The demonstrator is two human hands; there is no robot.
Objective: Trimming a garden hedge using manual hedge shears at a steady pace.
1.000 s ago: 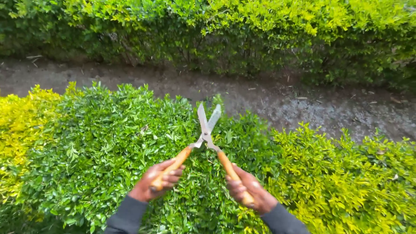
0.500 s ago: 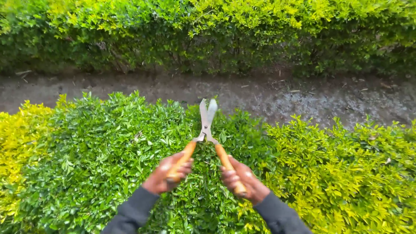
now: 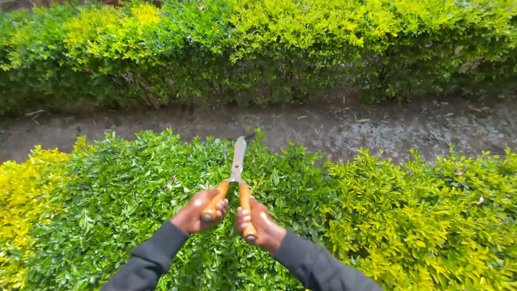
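Nearest the camera, your two dark grey sleeves (image 3: 148, 261) come up from the bottom edge over the low clipped green hedge (image 3: 134, 188). Your left hand (image 3: 198, 211) is clenched round the left orange wooden handle (image 3: 217, 198) of the long-bladed metal hedge shears (image 3: 237, 161), fingers wrapped over the grip. Your right hand (image 3: 257, 226) is clenched round the right orange handle (image 3: 246, 207) the same way, knuckles toward the camera. Both hands sit near each other, handles almost parallel, just apart. The shears lie over the top of the near hedge at centre, pointing away from you; the grey blades are closed together into one narrow strip, tip at the hedge's far edge. Yellow-green foliage (image 3: 425, 215) fills the hedge on the right, and a yellow patch (image 3: 27, 188) sits far left. Beyond the hedge runs a damp bare dirt path (image 3: 344, 126) with scattered twigs. Farthest, a second taller green and yellow hedge (image 3: 280, 48) spans the frame.
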